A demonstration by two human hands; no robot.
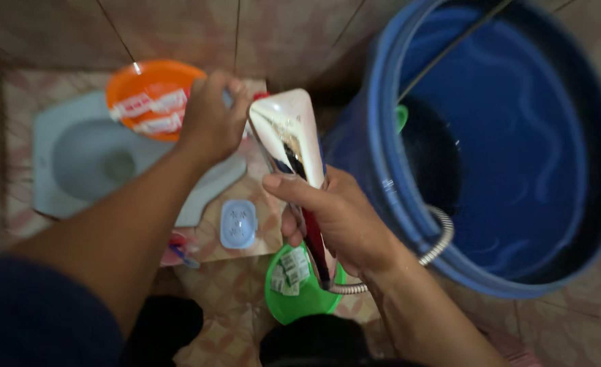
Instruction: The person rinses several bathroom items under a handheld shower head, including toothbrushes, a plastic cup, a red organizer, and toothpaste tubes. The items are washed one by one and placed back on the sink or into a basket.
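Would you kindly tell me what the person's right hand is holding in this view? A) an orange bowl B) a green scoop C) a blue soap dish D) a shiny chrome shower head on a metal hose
D: the right hand grips the chrome shower head, whose metal hose loops along the blue barrel.
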